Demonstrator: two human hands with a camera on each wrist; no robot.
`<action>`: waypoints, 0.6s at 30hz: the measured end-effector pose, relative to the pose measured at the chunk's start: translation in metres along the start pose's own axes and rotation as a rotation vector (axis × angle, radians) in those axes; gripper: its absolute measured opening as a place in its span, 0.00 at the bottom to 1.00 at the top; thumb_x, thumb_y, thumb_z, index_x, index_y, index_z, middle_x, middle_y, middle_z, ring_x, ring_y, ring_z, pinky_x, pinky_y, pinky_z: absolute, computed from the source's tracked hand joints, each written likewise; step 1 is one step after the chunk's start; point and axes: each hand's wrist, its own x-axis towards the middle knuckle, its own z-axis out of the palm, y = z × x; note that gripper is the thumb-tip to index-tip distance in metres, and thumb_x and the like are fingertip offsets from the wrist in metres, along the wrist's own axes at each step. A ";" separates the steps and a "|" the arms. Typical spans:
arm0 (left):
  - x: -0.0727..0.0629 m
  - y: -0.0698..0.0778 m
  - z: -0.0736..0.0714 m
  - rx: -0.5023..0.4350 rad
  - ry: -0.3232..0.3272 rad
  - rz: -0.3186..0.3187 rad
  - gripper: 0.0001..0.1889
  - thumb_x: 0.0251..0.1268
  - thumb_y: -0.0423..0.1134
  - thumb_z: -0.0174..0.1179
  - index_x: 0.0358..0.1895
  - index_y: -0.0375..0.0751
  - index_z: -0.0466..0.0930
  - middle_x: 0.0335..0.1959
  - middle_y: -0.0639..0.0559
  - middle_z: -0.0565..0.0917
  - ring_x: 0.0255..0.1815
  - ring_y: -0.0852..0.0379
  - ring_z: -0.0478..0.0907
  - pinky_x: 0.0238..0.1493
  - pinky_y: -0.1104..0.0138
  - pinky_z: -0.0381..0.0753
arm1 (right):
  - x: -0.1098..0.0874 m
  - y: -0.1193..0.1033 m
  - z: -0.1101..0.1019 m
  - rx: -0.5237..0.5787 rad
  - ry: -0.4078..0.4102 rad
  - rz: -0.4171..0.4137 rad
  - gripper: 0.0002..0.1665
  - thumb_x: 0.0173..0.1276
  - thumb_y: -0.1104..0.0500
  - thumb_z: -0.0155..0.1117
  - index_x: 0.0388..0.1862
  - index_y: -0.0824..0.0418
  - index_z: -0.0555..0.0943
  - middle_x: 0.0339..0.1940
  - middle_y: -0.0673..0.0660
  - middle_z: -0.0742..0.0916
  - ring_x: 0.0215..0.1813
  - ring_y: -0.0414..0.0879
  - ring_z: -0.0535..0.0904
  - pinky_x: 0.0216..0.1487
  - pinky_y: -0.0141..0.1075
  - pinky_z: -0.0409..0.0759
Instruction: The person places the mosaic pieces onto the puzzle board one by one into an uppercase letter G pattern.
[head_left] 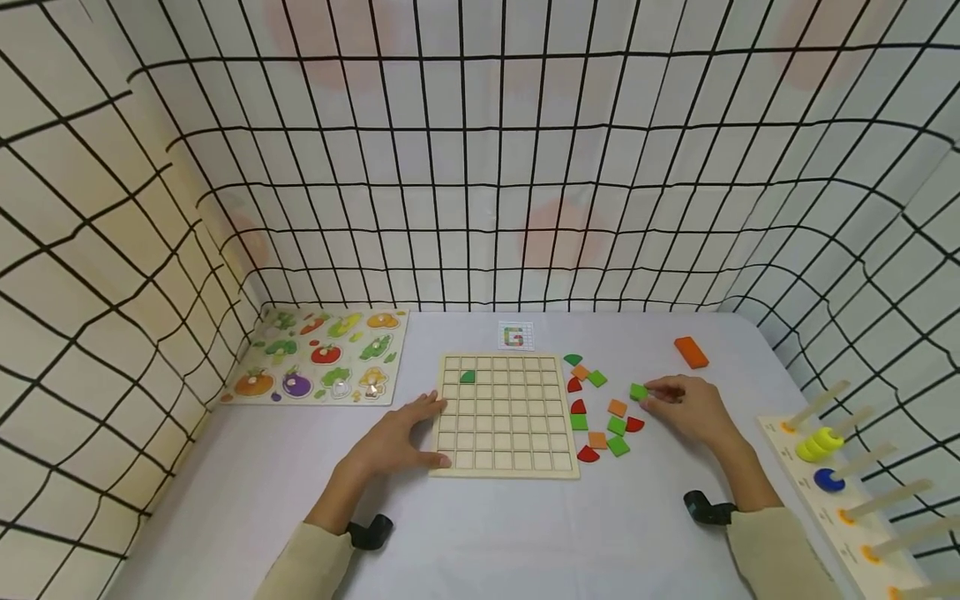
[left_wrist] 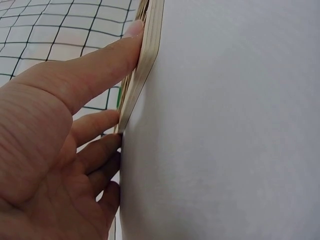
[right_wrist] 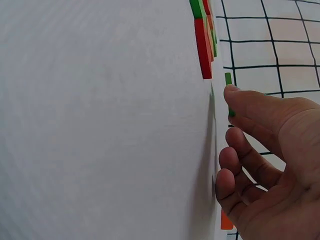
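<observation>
Left hand (head_left: 401, 432) spread at 9 o'clock of grid board (head_left: 503, 417), touching its edge. Board looks stiff, light; we'd steady it by rim. Off board's 3 o'clock, green square tile (head_left: 638, 391) pinched in right hand (head_left: 692, 408): likely light, rigid, slick; we'd hold opposite edges.

The left grip (head_left: 386, 440) is spread, thumb stretched well apart from the forefinger. The right grip (head_left: 692, 410) pinches between thumb and forefinger, its other fingers loosely bent. Both forearms (head_left: 333, 498) reach forward, angled inward
</observation>
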 end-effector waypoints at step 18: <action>0.002 0.001 0.002 -0.003 0.019 -0.014 0.50 0.45 0.55 0.82 0.76 0.48 0.70 0.82 0.52 0.62 0.85 0.46 0.54 0.82 0.45 0.57 | 0.026 -0.061 0.018 0.035 0.019 -0.045 0.22 0.68 0.49 0.74 0.57 0.56 0.87 0.41 0.56 0.87 0.47 0.52 0.78 0.41 0.36 0.78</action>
